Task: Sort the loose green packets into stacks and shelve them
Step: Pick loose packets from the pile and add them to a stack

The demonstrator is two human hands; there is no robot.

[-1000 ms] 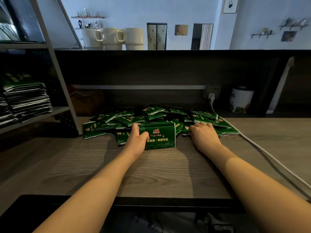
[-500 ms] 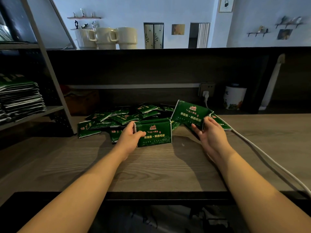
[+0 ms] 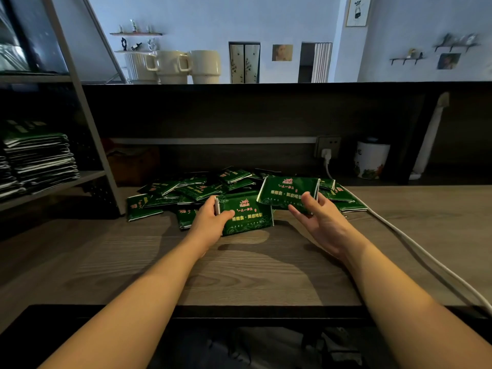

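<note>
Dead centre on the desk, the left hand [image 3: 210, 222] grips a small stack of packets [image 3: 246, 215] upright, probably squaring edges. At 1 o'clock the right hand [image 3: 316, 219] pinches another packet [image 3: 288, 191] above it, likely next on. Loose pile [image 3: 191, 191] sits at 11; the shelf [image 3: 66, 182] at 9 holds finished stacks [image 3: 40, 161].

Printed lettering on green packets, too blurred to read.

The packet [image 3: 247, 215] gripped by the left hand [image 3: 209, 222] carries a small red emblem above rows of pale Chinese characters, but the characters cannot be made out. The packet [image 3: 288, 193] held by the right hand [image 3: 323, 225] bears the same layout, equally unclear. The loose packets [image 3: 191, 190] heaped behind show similar red and pale marks. A white jar [image 3: 371, 162] by the wall has one dark character at its left edge, partly hidden.
</note>
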